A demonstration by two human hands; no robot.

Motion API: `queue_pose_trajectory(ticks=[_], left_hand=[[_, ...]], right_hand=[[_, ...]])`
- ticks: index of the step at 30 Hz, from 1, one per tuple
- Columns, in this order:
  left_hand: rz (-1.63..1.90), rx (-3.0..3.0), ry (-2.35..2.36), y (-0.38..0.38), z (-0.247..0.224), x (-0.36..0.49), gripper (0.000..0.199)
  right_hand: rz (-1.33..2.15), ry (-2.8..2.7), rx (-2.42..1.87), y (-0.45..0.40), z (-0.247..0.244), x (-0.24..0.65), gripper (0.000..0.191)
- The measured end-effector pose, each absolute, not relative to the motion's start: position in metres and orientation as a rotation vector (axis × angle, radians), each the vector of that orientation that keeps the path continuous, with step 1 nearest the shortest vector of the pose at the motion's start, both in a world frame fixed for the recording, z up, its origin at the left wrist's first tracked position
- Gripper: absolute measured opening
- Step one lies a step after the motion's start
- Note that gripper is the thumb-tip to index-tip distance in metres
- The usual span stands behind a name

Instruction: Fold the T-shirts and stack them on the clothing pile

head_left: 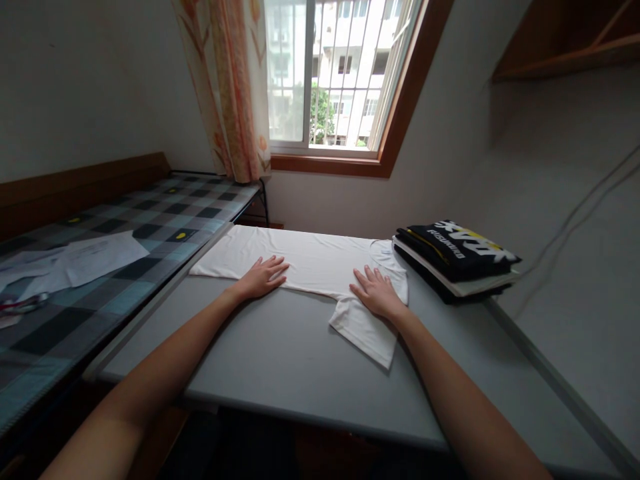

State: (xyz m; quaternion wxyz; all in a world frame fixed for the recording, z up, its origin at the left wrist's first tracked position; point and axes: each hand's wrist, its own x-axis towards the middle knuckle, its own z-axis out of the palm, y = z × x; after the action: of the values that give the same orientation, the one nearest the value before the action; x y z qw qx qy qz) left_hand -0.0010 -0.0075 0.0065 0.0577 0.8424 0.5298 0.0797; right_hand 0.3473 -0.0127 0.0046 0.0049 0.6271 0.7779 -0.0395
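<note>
A white T-shirt (320, 261) lies sideways on the grey table (280, 353), its collar toward the right and its hem toward the left. One short sleeve points toward me. My left hand (261, 277) rests flat near the shirt's front edge, left of its middle, fingers spread. On the shoulder area, just above the sleeve, my right hand (379, 292) lies palm down with its fingers apart. Neither hand grips the cloth. Part of the shirt under both palms is hidden.
Folded clothes (455, 257), mostly black, are stacked at the table's right back. Left of the table is a bed with a checked cover (200, 213) and loose papers (95, 257) on it. A curtain (233, 87) hangs beside the barred window (345, 80). A wooden shelf (565, 60) juts out upper right.
</note>
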Motion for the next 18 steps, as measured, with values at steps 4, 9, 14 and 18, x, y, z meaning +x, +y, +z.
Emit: queue_pose_trajectory(ticks=[4, 9, 14, 18], left_hand=[[0.253, 2.560, 1.602, -0.0068, 0.0046, -0.0022, 0.055], [0.256, 2.543, 1.604, -0.0061, 0.0036, -0.0023, 0.056], [0.235, 2.534, 1.613, -0.0063, 0.0042, -0.0018, 0.056], [0.251, 2.539, 1.600, -0.0054, 0.0030, -0.0026, 0.056]], right_hand=[[-0.135, 2.434, 1.973, -0.0135, 0.0058, 0.3472, 0.064], [-0.145, 2.441, 1.974, -0.0138, 0.0066, 0.3466, 0.063], [-0.149, 2.437, 1.978, -0.0147, 0.0086, 0.3458, 0.063], [-0.148, 2.450, 1.986, -0.0158, 0.0090, 0.3453, 0.063]])
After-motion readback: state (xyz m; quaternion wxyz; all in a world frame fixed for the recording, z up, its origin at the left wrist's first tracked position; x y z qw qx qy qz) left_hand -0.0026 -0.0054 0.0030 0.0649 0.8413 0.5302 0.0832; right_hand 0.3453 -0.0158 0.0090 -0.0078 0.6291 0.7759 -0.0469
